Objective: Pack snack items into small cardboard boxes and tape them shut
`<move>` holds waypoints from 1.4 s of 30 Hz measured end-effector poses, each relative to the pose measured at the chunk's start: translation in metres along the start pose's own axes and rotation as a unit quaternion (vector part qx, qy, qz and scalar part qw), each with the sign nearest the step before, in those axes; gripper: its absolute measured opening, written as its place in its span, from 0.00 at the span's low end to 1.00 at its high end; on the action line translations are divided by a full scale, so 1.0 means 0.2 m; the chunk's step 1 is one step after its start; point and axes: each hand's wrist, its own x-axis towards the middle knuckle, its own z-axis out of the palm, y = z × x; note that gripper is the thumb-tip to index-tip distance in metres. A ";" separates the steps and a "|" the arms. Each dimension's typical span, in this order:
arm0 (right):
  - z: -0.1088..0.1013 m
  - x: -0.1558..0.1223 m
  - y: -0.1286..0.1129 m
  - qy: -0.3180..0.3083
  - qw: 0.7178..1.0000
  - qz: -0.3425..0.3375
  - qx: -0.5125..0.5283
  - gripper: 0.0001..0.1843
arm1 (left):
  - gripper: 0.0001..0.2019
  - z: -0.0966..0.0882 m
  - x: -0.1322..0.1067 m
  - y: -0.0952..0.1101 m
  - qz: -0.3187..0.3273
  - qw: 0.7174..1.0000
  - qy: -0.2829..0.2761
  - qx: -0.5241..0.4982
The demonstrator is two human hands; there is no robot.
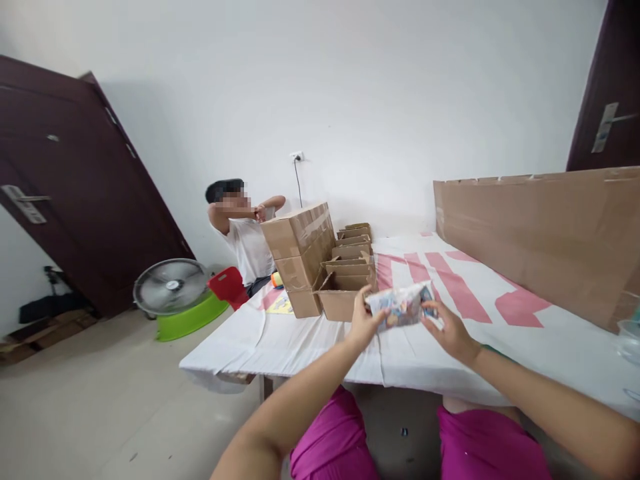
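Observation:
A small printed plastic packet point(400, 307), white with blue and coloured patches, is held up above the near part of the table. My left hand point(364, 319) pinches its left end. My right hand point(450, 330) grips the opposite end between thumb and fingers. Blur hides what is inside the packet. Just beyond my left hand stands the nearest of several open cardboard boxes point(336, 305), set in a row running away from me.
Taped closed cartons point(310, 233) are stacked left of the open boxes. A white cloth with pink markings covers the table point(300, 347). A long cardboard panel point(540, 233) borders the right side. Another person point(247, 247) sits at the left beside a fan point(173, 287).

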 end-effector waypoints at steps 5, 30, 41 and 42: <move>0.07 -0.37 -0.02 -0.172 0.982 -0.081 0.005 0.15 | 0.43 -0.20 -0.43 -0.24 -0.064 0.990 -0.123 -0.013; 0.98 0.00 0.23 -0.116 0.967 0.218 -0.070 0.36 | 0.28 -0.81 0.02 -0.66 -0.095 0.960 0.102 0.243; 0.99 0.02 0.19 -0.176 0.963 0.193 -0.073 0.36 | 0.34 -0.82 0.03 -0.67 -0.081 0.975 0.078 0.190; 0.99 0.02 0.18 -0.187 0.962 0.185 -0.076 0.37 | 0.34 -0.82 0.03 -0.67 -0.081 0.978 0.077 0.177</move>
